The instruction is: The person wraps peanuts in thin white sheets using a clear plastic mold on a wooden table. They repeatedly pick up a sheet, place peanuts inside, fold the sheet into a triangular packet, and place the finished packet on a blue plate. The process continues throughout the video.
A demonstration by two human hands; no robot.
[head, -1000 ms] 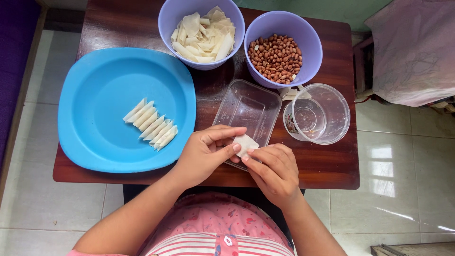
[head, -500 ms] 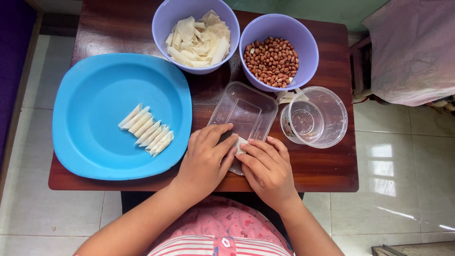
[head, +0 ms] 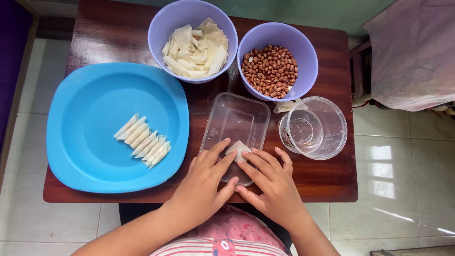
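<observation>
Both hands rest on a clear plastic lid (head: 235, 132) lying flat on the dark wooden desk (head: 332, 180), near its front edge. The left hand (head: 204, 182) lies palm down with fingers spread and lightly bent, its fingertips pressing the left side of a small white wrapper (head: 238, 150) — it grips nothing, only pins the piece down. The right hand (head: 272, 182) is likewise flat and loosely open, its fingertips touching the wrapper's lower right edge. The wrapper sits on the lid's near half, between the two sets of fingertips, and looks partly folded.

To the left, a large blue plate (head: 90, 118) holds a row of rolled white sticks (head: 142, 141), laid side by side and touching. Behind the lid stand two purple bowls: one (head: 161, 28) full of loose white wrapper pieces, the other (head: 303, 52) full of peanuts (head: 270, 71). Just right of the lid is a clear round tub (head: 332, 128) with a small cup inside it.
</observation>
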